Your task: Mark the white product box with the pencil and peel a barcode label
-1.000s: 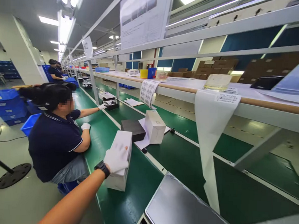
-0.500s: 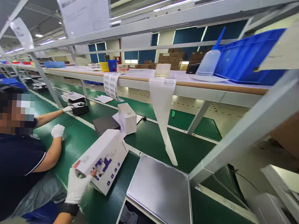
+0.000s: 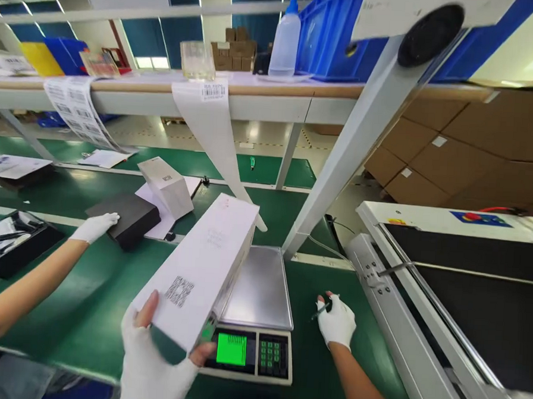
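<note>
Head view shows the left hand (image 3: 150, 366) gripping a white box (image 3: 200, 267), now swung over the scale (image 3: 259, 288) at bottom middle, while the right hand (image 3: 337, 322) pinches a pen (image 3: 321, 311) beside it on the green belt (image 3: 87, 297).

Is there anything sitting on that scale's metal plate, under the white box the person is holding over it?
Nothing visible. The left hand holds the white box tilted above the scale, whose bare plate shows beside it; the part under the box is hidden. The right hand rests on the belt beside it.
</note>
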Tool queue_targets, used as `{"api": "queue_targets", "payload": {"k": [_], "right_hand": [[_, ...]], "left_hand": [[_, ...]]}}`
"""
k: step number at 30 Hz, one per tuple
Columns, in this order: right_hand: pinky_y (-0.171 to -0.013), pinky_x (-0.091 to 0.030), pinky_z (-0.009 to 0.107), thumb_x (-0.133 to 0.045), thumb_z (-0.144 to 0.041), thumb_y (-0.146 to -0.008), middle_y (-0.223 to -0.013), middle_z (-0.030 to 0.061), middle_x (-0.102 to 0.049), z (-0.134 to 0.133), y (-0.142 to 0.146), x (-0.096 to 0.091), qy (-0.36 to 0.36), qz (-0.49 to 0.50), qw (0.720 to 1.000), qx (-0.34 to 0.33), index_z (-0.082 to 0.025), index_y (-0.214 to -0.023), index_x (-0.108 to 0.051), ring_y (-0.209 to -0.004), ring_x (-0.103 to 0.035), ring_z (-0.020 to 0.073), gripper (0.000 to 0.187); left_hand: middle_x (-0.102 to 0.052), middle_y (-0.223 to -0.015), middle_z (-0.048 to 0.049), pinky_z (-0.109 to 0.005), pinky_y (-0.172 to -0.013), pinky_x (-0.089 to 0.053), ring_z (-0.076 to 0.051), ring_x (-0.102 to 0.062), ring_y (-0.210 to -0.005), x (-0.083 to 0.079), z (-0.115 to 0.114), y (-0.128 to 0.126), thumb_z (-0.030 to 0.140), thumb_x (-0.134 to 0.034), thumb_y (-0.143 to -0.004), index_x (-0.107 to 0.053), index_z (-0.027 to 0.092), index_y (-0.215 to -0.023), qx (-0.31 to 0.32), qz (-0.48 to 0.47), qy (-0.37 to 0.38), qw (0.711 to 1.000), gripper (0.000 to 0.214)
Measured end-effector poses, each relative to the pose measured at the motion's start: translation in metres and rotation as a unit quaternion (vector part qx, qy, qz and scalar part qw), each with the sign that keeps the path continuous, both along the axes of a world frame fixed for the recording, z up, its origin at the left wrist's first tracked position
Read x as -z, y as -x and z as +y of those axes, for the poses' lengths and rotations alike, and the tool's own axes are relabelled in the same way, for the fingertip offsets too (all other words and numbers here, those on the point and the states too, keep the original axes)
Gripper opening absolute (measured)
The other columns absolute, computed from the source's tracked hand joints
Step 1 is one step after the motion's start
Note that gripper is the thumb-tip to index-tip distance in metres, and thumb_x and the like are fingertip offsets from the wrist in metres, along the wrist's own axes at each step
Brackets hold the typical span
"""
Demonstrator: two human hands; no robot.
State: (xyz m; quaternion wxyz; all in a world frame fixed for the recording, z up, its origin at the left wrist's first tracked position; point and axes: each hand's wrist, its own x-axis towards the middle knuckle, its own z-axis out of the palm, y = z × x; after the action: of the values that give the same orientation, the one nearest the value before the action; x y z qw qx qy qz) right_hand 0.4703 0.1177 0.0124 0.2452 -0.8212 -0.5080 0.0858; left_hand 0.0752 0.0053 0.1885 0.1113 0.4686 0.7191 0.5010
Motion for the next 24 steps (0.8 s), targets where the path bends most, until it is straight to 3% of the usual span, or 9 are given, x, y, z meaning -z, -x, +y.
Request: {"api": "queue_targets", "payload": {"k": [3,5,7,11,14,16,19,22,24], "right_hand": [[-0.094,-0.046,0.050,-0.042,-0.051,-0.082,-0.105,0.0201,-0.067,-0.003,-0.001,0.004,-0.016,0.020,1.000,-0.004,-0.013,-0.108,-0.068,-0.108,-0.055,0.0387,0.053],[-0.098,-0.044,0.050,-0.042,-0.052,-0.081,-0.109,0.0211,-0.066,-0.005,-0.002,0.007,-0.022,0.034,0.999,-0.010,-0.012,-0.108,-0.067,-0.112,-0.054,0.0386,0.055],[-0.100,-0.043,0.050,-0.042,-0.053,-0.080,-0.111,0.0220,-0.065,-0.007,-0.004,0.010,-0.023,0.048,0.998,-0.015,-0.011,-0.108,-0.067,-0.114,-0.053,0.0387,0.057],[-0.101,-0.043,0.050,-0.044,-0.053,-0.080,-0.112,0.0204,-0.065,-0.010,-0.007,0.013,-0.026,0.067,0.997,-0.018,-0.013,-0.108,-0.066,-0.115,-0.052,0.0376,0.053],[-0.102,-0.042,0.050,-0.045,-0.053,-0.080,-0.113,0.0194,-0.064,-0.011,-0.006,0.011,-0.029,0.078,0.996,-0.016,-0.014,-0.107,-0.065,-0.117,-0.051,0.0372,0.051],[-0.103,-0.041,0.051,-0.045,-0.054,-0.079,-0.115,0.0201,-0.064,-0.011,-0.004,0.009,-0.031,0.089,0.996,-0.013,-0.014,-0.107,-0.065,-0.119,-0.051,0.0382,0.052],[-0.103,-0.040,0.053,-0.046,-0.055,-0.077,-0.116,0.0214,-0.064,-0.012,0.000,0.004,-0.038,0.120,0.992,0.004,-0.014,-0.104,-0.065,-0.120,-0.050,0.0405,0.053],[-0.092,-0.048,0.048,-0.049,-0.054,-0.077,-0.109,0.0194,-0.066,-0.014,0.005,-0.003,-0.040,0.172,0.984,0.017,-0.015,-0.102,-0.065,-0.108,-0.059,0.0375,0.049],[-0.080,-0.052,0.043,-0.049,-0.051,-0.079,-0.101,0.0166,-0.069,-0.015,0.008,-0.009,-0.037,0.205,0.978,0.019,-0.016,-0.103,-0.064,-0.094,-0.065,0.0328,0.046]], "left_hand": [[-0.063,-0.125,-0.0133,-0.048,-0.093,-0.057,-0.032,-0.066,-0.108,-0.006,0.003,-0.004,0.075,-0.062,-0.072,-0.038,0.022,-0.145,0.049,-0.158,0.011,0.986,0.093],[-0.070,-0.095,-0.0082,-0.039,-0.072,-0.058,-0.026,-0.069,-0.083,0.003,0.009,0.011,0.072,-0.053,-0.081,-0.051,0.019,-0.134,0.028,-0.224,0.052,0.973,0.075],[-0.070,-0.082,-0.0062,-0.036,-0.067,-0.056,-0.024,-0.068,-0.074,0.030,0.017,0.030,0.068,-0.048,-0.085,-0.061,0.017,-0.118,-0.014,-0.229,0.120,0.966,0.063],[-0.071,-0.082,-0.0078,-0.041,-0.079,-0.054,-0.026,-0.069,-0.078,0.112,0.016,0.064,0.050,-0.042,-0.086,-0.061,0.020,-0.091,-0.077,-0.163,0.310,0.934,0.036],[-0.071,-0.081,-0.0084,-0.044,-0.082,-0.051,-0.028,-0.068,-0.078,0.152,0.007,0.079,0.047,-0.044,-0.086,-0.058,0.023,-0.083,-0.071,-0.115,0.388,0.911,0.029],[-0.073,-0.085,-0.0090,-0.042,-0.081,-0.050,-0.027,-0.068,-0.079,0.161,0.002,0.083,0.050,-0.040,-0.089,-0.059,0.023,-0.086,-0.044,-0.104,0.398,0.911,0.033],[-0.074,-0.089,-0.0106,-0.043,-0.080,-0.050,-0.029,-0.068,-0.080,0.160,0.000,0.083,0.053,-0.035,-0.090,-0.059,0.023,-0.090,-0.027,-0.060,0.416,0.907,0.039],[-0.074,-0.090,-0.0115,-0.044,-0.081,-0.050,-0.031,-0.069,-0.083,0.160,-0.001,0.079,0.054,-0.036,-0.090,-0.061,0.024,-0.091,-0.036,-0.030,0.423,0.905,0.040],[-0.074,-0.089,-0.0117,-0.044,-0.082,-0.052,-0.031,-0.069,-0.083,0.160,-0.001,0.077,0.053,-0.038,-0.089,-0.062,0.022,-0.091,-0.041,-0.065,0.402,0.912,0.039]]}}
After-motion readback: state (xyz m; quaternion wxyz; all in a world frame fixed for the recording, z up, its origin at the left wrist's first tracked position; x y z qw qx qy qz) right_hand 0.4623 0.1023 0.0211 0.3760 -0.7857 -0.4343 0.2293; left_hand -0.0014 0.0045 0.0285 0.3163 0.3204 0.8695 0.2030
